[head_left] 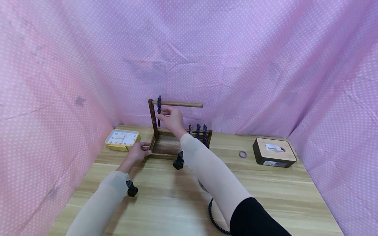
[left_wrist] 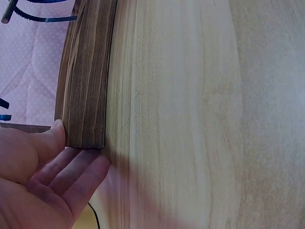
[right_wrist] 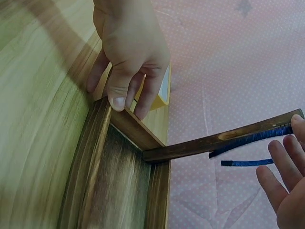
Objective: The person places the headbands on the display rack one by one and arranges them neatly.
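A dark wooden rack (head_left: 165, 154) with a tray base and an upper rod (head_left: 183, 104) stands toward the back of the table. Its near left corner is pinched by my left hand (head_left: 138, 153), thumb on one side and fingers on the other, as the left wrist view also shows. A dark toothed headband (head_left: 159, 109) hangs over the left end of the upper rod, close to the upright. My right hand (head_left: 172, 119) is right beside it, fingertips at the band and fingers loosely spread in the right wrist view (right_wrist: 290, 186). Several headbands (head_left: 198, 131) hang on the lower rod at right.
A yellow-framed clock (head_left: 122, 139) sits left of the rack. To the right lie a purple ring (head_left: 242, 154) and a tissue box (head_left: 274, 152). A black coiled band (head_left: 214, 219) lies near the front, partly hidden by my right arm. Pink dotted cloth (head_left: 189, 49) hangs behind.
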A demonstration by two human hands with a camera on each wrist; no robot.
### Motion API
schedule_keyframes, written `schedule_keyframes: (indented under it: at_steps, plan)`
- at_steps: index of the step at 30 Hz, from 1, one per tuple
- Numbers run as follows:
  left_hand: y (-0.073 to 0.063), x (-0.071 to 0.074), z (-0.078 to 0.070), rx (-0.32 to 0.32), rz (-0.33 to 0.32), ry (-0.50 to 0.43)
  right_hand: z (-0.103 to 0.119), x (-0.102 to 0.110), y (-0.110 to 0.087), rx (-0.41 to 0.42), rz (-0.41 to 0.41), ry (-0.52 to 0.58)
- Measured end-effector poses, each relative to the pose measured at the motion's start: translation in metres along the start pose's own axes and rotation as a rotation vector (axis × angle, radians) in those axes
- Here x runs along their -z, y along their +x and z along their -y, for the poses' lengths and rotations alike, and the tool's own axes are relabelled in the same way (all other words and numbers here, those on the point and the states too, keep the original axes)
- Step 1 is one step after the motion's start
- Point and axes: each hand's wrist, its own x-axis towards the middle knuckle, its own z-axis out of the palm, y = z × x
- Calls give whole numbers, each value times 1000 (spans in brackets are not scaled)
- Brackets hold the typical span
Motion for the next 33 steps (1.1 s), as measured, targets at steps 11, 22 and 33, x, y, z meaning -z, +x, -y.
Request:
schedule_keyframes:
  at_steps: [11, 22, 33]
  plan:
    - [2, -2, 0, -23, -4, 6, -5, 55, -18, 39, 100, 21]
    - [0, 0, 6, -66, -4, 9, -19, 123, -71, 127, 218, -91]
    - [-3, -1, 5, -62, 8, -11, -65, 168, -140, 134, 340, -234]
